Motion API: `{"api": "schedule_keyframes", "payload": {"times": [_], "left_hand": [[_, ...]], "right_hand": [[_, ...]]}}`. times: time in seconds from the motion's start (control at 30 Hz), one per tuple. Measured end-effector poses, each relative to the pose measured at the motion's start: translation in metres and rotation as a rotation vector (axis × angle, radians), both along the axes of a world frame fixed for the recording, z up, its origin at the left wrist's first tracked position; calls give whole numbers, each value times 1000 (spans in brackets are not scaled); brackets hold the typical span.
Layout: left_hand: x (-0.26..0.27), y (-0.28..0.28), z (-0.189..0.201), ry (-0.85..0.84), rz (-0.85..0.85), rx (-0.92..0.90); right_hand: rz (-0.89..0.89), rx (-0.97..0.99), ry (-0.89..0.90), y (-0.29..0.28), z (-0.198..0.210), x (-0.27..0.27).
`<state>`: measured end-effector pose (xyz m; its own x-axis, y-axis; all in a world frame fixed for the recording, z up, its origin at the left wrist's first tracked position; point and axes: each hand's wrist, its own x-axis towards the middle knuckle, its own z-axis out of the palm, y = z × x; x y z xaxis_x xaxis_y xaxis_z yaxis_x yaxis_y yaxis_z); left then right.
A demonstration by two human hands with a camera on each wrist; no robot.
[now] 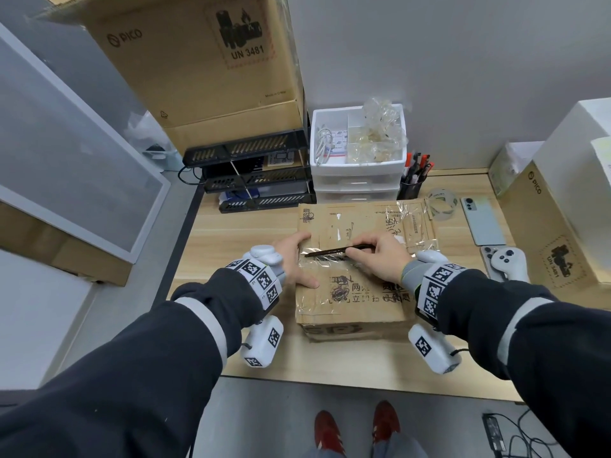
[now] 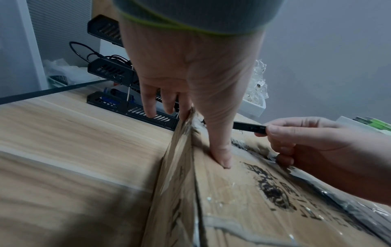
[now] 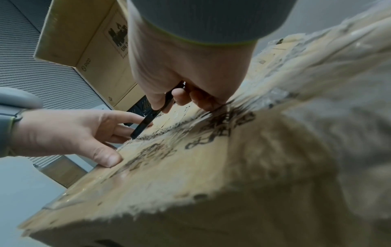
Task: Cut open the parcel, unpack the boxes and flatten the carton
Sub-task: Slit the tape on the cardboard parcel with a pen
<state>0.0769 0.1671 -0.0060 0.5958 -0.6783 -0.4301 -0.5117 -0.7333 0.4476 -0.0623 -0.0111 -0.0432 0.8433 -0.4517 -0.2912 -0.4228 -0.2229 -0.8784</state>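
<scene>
A brown cardboard parcel point(image 1: 357, 302) sealed with clear tape lies flat on the wooden desk point(image 1: 244, 233). My left hand point(image 1: 294, 262) rests at its left edge. The thumb point(image 2: 220, 153) presses on the top face, and the other fingers point(image 2: 149, 103) hang fairly straight past the side. My right hand point(image 1: 385, 259) pinches a slim black knife point(image 1: 337, 250) held low over the lid. Its tip point(image 3: 133, 136) meets the taped middle seam close to the left hand point(image 3: 63, 132). The knife point(image 2: 249, 127) passes behind the left thumb. The parcel's flaps are closed.
Behind the parcel stand black stacked trays point(image 1: 258, 180), a white drawer unit point(image 1: 357, 180) and a pen cup point(image 1: 411, 188). To the right lie a tape roll point(image 1: 441, 204), a phone point(image 1: 484, 221), a white controller point(image 1: 506, 262) and a PICO carton point(image 1: 545, 236).
</scene>
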Motion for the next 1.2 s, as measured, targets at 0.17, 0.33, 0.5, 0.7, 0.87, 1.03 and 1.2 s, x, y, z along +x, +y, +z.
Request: {"api": "schedule_keyframes", "payload": {"times": [0.17, 0.33, 0.5, 0.7, 0.87, 1.03, 1.2], "left_hand": [[1, -2, 0, -3, -2, 35], [1, -6, 1, -18, -7, 73], [-3, -9, 2, -28, -3, 103], [-4, -15, 3, -83, -13, 155], [-5, -16, 3, -151, -39, 202], [-11, -23, 5, -277, -106, 222], [-13, -29, 5, -258, -169, 256]], "right_hand": [[6, -3, 7, 0, -2, 2], [17, -54, 16, -1, -2, 2], [16, -77, 55, -5, -1, -1], [47, -133, 97, -12, 13, -12], [-20, -64, 126, -16, 13, -16], [-44, -39, 95, -11, 23, -11], [-158, 69, 12, 2, 23, 4]]}}
